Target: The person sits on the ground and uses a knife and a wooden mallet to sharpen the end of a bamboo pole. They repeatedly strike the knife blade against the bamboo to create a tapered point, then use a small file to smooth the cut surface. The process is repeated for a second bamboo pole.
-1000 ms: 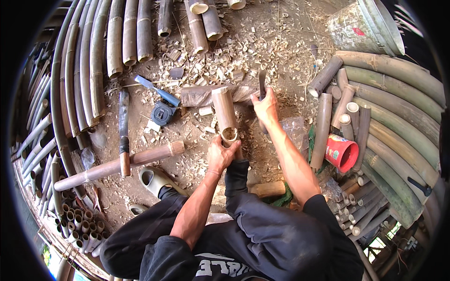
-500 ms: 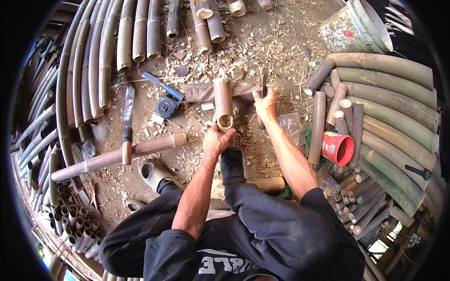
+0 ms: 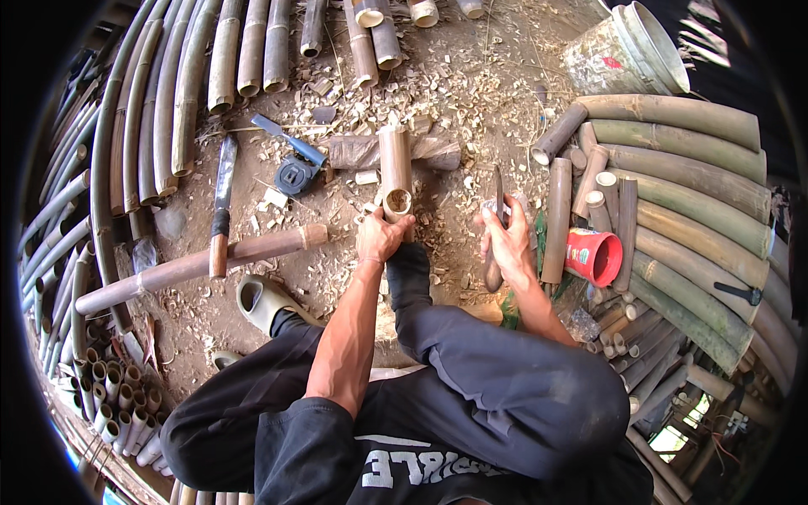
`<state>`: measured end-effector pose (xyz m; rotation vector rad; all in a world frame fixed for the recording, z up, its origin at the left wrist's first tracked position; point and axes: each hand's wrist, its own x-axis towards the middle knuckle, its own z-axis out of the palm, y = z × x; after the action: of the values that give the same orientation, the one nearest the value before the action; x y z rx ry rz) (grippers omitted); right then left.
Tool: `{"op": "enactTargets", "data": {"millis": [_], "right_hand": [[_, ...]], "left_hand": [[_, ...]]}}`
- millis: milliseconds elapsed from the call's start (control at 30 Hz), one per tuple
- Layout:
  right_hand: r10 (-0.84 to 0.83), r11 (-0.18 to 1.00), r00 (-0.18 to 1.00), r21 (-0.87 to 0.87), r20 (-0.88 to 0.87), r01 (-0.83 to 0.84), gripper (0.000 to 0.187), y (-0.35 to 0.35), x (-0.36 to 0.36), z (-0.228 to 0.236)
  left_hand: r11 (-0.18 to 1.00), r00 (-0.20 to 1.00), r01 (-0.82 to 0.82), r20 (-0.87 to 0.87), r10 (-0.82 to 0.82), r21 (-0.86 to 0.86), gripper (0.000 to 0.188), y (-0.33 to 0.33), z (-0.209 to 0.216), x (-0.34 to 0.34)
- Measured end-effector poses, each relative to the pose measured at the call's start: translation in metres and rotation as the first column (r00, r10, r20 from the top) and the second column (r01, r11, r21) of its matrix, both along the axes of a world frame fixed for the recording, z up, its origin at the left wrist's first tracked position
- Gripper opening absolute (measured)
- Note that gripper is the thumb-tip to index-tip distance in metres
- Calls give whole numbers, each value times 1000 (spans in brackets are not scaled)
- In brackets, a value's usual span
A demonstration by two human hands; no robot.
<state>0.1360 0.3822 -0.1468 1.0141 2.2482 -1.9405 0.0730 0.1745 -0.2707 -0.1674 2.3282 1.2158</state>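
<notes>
My left hand [image 3: 383, 236] is closed round the near end of a short bamboo tube [image 3: 396, 164], whose cut opening faces me. The tube's far part rests across a dark wooden block [image 3: 349, 153] lying on the ground. To the right, my right hand [image 3: 509, 244] grips a narrow dark-bladed knife [image 3: 499, 185] by its handle, blade pointing away from me. The knife is apart from the tube. Just below my left hand is my foot in a dark sock [image 3: 408, 263].
A tape measure [image 3: 296, 174], a blue-handled tool [image 3: 290, 139] and a machete [image 3: 224, 198] lie left, beside a long bamboo pole [image 3: 198, 268]. At right are a red container [image 3: 592, 257], stacked bamboo [image 3: 682, 130] and a dirty bucket [image 3: 619, 55]. Wood chips [image 3: 438, 93] cover the ground.
My right hand has drawn back toward me with the knife, its palm turning more upward. My left hand still holds the tube in place. The view has shifted slightly.
</notes>
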Motion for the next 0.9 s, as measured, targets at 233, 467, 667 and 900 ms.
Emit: {"op": "enactTargets", "data": {"millis": [233,467,667,900], "right_hand": [[358,873,888,235,288,-428,44,43,-47,14],[617,620,697,321,364,-716,60,48,-57,22],[792,336,413,244,449,-910,56,29,-53,29],[812,-219,-13,284,583,-934,49,-4,-100,18]], "left_hand": [[996,996,-42,88,35,85,51,2,4,1],[989,993,-71,102,58,128,53,0,17,-1],[992,978,-94,-193,76,-89,77,4,40,31],[226,381,-863,875,-297,452,59,37,69,49]]}}
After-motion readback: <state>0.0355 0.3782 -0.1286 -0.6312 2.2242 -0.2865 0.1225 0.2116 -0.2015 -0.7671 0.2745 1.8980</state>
